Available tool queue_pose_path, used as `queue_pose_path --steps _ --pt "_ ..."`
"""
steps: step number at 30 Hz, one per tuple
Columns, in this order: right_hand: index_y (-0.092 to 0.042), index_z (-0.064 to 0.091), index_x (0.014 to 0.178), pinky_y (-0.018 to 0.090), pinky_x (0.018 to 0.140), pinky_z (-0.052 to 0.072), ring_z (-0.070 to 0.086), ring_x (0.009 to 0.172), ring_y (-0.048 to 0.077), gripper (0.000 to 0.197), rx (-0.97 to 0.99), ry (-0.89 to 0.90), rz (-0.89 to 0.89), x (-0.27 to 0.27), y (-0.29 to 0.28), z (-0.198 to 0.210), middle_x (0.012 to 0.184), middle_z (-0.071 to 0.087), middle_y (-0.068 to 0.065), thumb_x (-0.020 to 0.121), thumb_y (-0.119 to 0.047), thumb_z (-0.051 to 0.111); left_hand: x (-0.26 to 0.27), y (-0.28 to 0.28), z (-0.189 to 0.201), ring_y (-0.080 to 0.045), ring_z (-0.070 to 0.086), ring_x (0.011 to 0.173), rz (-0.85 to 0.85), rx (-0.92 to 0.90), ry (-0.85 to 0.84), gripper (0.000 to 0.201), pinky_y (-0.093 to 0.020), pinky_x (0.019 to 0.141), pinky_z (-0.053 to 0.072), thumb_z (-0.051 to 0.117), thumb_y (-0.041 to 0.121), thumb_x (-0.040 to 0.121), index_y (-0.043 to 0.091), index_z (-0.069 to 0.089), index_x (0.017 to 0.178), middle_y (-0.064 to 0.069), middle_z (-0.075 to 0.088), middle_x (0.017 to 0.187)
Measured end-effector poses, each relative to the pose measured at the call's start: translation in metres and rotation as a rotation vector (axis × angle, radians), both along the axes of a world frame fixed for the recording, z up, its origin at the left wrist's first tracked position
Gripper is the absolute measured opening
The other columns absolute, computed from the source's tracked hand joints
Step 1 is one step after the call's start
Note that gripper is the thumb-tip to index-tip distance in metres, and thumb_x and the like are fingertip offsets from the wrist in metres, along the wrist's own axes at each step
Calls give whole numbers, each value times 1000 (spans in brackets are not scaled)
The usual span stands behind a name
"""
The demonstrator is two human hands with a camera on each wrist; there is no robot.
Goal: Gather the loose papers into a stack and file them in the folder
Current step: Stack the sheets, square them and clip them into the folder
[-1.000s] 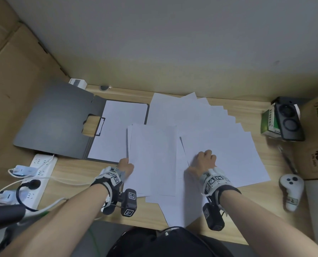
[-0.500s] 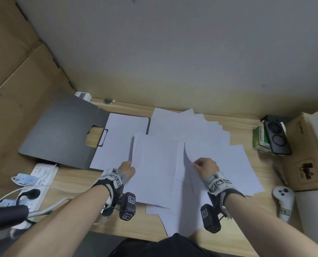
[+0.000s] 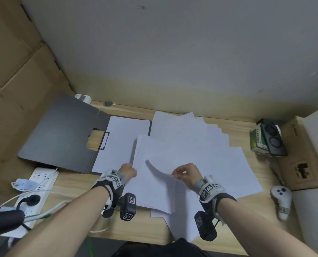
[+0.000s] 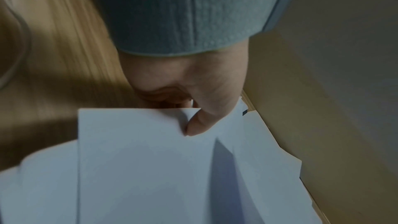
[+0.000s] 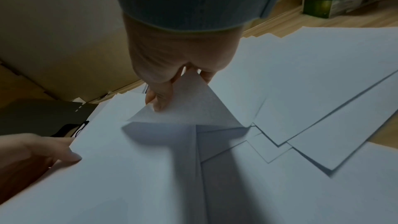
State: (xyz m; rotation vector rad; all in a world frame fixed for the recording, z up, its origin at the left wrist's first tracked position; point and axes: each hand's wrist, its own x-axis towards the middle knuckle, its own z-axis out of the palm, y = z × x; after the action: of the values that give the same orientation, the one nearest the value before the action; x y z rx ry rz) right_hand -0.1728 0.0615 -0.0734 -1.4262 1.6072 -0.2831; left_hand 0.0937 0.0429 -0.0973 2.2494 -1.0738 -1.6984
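Observation:
Several white loose papers (image 3: pixel 200 138) lie fanned over the middle of the wooden desk (image 3: pixel 76 182). A small gathered stack (image 3: pixel 154 164) sits on top, and my left hand (image 3: pixel 129 171) pinches its left edge, thumb on top (image 4: pixel 198 125). My right hand (image 3: pixel 186 172) pinches the lifted corner of one sheet (image 5: pixel 183 106), which curls up off the fan. The dark grey folder (image 3: pixel 61 134) lies open at the left with a white sheet (image 3: pixel 121 143) on its clip side.
A white power strip (image 3: pixel 37 184) with plugs and cables lies at the left front. A green box (image 3: pixel 257 140) with a black device, a white controller (image 3: pixel 281 199) and cardboard boxes (image 3: pixel 302 154) stand at the right. Cardboard walls the left side.
My right hand went from lying on the papers to pinching a sheet's corner and lifting it leftward toward the stack. The left hand kept its hold on the stack's edge.

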Motion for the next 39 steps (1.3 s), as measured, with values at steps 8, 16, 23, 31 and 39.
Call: queue_pose_path --steps 8,16,23,31,39 --pt "-36 70 71 24 71 53 68 77 11 22 21 236 19 8 15 -17 76 71 -11 78 -15 67 8 3 -6 -32 58 95 26 8 -5 29 -30 76 44 47 -8 85 -4 58 111 -18 62 106" --pt "-32 68 47 28 67 55 68 77 19 52 106 211 19 19 32 -21 72 74 -4 60 8 39 8 4 -9 -20 38 63 101 17 85 14 -28 60 28 49 -3 79 7 41 73 -9 39 71" --pt "-23 74 55 25 72 56 70 77 14 49 161 112 13 30 50 -29 69 74 -3 59 9 36 10 9 -22 -31 61 95 50 6 167 67 -37 85 42 66 56 75 0 58 111 -19 61 102" --pt "-23 74 61 26 72 49 61 71 13 27 205 -15 -35 29 57 -31 74 74 -1 66 -5 54 8 23 -29 -24 63 78 -9 -121 72 14 -32 71 51 66 14 70 12 67 84 -7 68 84" --pt "-7 41 140 41 103 42 55 114 24 69 65 -79 -460 -5 31 -47 129 51 7 83 -24 75 -1 27 13 -24 62 80 74 -270 114 28 -27 68 51 51 -8 83 5 67 103 -9 67 91"
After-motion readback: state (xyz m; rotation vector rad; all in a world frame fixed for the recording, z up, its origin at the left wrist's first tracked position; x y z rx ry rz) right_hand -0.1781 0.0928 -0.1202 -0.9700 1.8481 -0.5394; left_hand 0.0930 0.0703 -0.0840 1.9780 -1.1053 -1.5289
